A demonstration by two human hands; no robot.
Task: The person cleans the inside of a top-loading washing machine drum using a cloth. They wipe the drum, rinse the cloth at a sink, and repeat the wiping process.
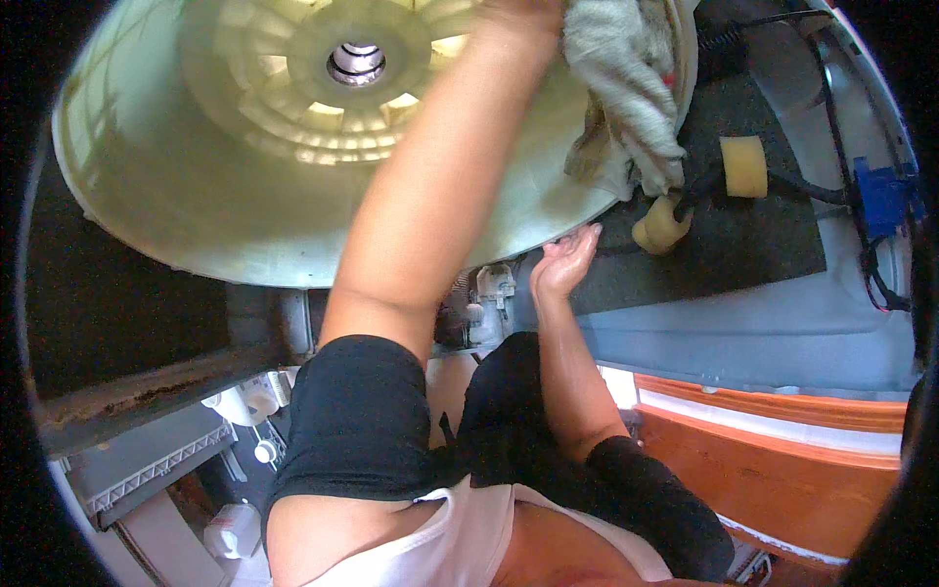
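A large, pale translucent plastic washing-machine tub [242, 220] fills the upper left and middle, with a metal-lined hub [356, 64] at its centre. My left arm reaches up across it; my left hand [522, 16], blurred and cut off by the top edge, is beside a crumpled grey-white cloth [623, 88]. Its fingers are out of view, so its hold on the cloth cannot be told. The cloth hangs over the tub's right side. Palm up, my right hand [563, 265] bears against the tub's lower right rim, its fingers partly hidden there.
To the right, a grey-blue cabinet panel [733, 345] carries a dark pad [763, 257], foam pieces [744, 166], a cable and a blue part [880, 198]. Below the tub is a pale mechanical part [496, 290]. A plastic jug [233, 530] and grey rack [158, 469] are lower left.
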